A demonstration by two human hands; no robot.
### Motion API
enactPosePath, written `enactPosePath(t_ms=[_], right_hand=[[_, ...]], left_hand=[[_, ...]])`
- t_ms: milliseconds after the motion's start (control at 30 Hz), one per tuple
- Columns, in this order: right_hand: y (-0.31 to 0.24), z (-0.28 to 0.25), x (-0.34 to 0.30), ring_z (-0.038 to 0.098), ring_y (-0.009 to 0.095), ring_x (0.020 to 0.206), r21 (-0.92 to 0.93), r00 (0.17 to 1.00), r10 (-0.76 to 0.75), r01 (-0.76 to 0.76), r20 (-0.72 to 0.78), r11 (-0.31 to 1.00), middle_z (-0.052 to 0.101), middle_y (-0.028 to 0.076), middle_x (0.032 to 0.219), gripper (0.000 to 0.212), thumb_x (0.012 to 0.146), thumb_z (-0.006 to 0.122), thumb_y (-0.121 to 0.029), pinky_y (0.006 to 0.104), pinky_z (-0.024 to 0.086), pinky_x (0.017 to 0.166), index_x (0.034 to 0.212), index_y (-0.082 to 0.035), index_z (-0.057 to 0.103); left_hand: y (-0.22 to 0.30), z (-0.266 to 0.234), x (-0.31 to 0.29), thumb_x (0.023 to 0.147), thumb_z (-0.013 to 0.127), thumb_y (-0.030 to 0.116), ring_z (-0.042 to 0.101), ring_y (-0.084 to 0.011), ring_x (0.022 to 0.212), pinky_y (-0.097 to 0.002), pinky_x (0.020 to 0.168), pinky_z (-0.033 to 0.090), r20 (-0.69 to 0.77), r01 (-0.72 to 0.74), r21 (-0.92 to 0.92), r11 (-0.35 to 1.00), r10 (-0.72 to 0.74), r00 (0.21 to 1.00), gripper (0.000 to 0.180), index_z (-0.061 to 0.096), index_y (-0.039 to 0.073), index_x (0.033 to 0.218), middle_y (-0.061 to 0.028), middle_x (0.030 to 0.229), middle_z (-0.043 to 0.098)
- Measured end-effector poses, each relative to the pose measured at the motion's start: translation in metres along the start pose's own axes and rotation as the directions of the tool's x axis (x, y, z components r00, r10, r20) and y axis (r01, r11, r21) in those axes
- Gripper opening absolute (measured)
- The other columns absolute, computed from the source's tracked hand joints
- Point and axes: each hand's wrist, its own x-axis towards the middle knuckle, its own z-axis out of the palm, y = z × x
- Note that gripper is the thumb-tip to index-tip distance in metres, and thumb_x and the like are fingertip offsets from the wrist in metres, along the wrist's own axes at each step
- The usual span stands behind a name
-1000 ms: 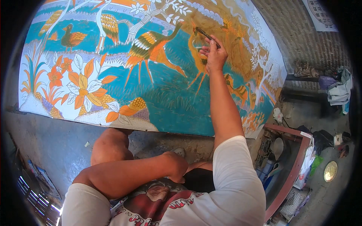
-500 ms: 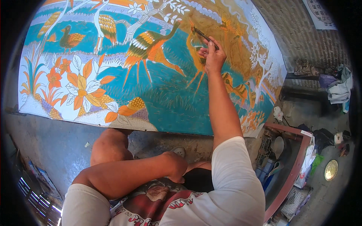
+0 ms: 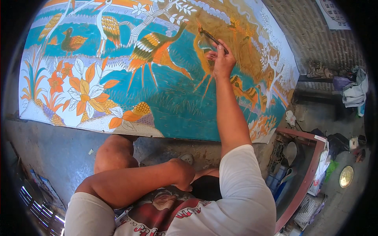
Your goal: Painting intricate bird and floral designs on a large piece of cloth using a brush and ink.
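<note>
My right hand [image 3: 223,63] is closed around a dark paintbrush [image 3: 212,38], up over the right half of a large painted cloth [image 3: 177,114]. The brush tip points up and left, at the head of an ochre long-necked bird [image 3: 200,51] whose body lies partly behind my fingers. To its left is a bigger painted crane [image 3: 151,47] in orange, white and dark green on a teal ground. My left forearm lies across my lap, and the left hand [image 3: 182,173] bends down beside my knee. Its fingers are hidden.
White and orange flowers [image 3: 84,92] fill the cloth's lower left. At the right stands a reddish-brown framed case [image 3: 309,175] holding tools and a round pan. A gold-coloured round dish [image 3: 346,177] lies on the floor beyond it. Crumpled cloths [image 3: 354,92] hang by the brick wall.
The brush tip has shifted very slightly down and left at the ochre bird's head, with my right hand still gripping it. My left arm has stayed in place.
</note>
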Motion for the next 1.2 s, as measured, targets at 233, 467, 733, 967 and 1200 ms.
enactPosePath(t_ms=[233,467,733,967,1200], right_hand=[[-0.004,-0.002,0.004,0.068,0.014,0.069,-0.018,1.0,-0.022,0.022,-0.01,1.0,0.072,0.017,0.11,0.031,0.104,0.057,-0.009,0.0296,0.063,0.058,0.132,0.002,0.061],[0.003,-0.001,0.004,0.069,0.014,0.069,-0.057,1.0,-0.009,0.01,0.015,0.998,0.073,0.017,0.112,0.03,0.104,0.056,-0.01,0.0293,0.062,0.058,0.131,0.002,0.062],[-0.005,-0.002,-0.004,0.069,0.015,0.069,-0.041,0.999,-0.035,0.035,-0.006,0.999,0.073,0.016,0.11,0.029,0.104,0.057,-0.01,0.0288,0.061,0.058,0.129,0.002,0.063],[-0.002,0.0,0.001,0.069,0.014,0.068,-0.108,0.999,-0.044,0.045,0.018,0.993,0.074,0.017,0.109,0.028,0.103,0.058,-0.009,0.0285,0.061,0.059,0.128,0.002,0.063],[0.005,-0.003,-0.004,0.069,0.015,0.067,-0.122,0.999,-0.036,0.038,0.022,0.992,0.074,0.017,0.108,0.028,0.104,0.057,-0.009,0.0287,0.061,0.058,0.128,0.002,0.063]], left_hand=[[0.002,-0.003,-0.003,0.09,0.067,0.049,0.072,-0.0395,0.1,-0.0494,0.085,0.056,-0.021,0.01,-0.019,1.0,-0.01,1.0,0.05,0.073,0.008,0.118,-0.0199,0.104,0.075],[0.003,-0.003,-0.005,0.089,0.067,0.05,0.071,-0.0389,0.102,-0.0491,0.086,0.056,-0.029,0.01,-0.033,0.999,-0.011,1.0,0.05,0.075,0.006,0.111,-0.0197,0.105,0.075],[0.001,-0.001,-0.004,0.089,0.068,0.051,0.072,-0.038,0.101,-0.0486,0.086,0.056,-0.037,0.013,-0.005,1.0,-0.013,0.999,0.05,0.076,0.005,0.107,-0.0197,0.105,0.075],[-0.001,0.003,0.004,0.089,0.068,0.05,0.072,-0.0379,0.1,-0.0487,0.085,0.056,-0.003,0.011,-0.021,1.0,-0.011,1.0,0.048,0.076,0.007,0.108,-0.0188,0.104,0.075],[0.0,0.003,0.002,0.089,0.068,0.048,0.072,-0.0373,0.099,-0.0488,0.085,0.055,-0.024,0.013,-0.026,1.0,-0.014,1.0,0.046,0.075,0.009,0.113,-0.0183,0.103,0.075]])
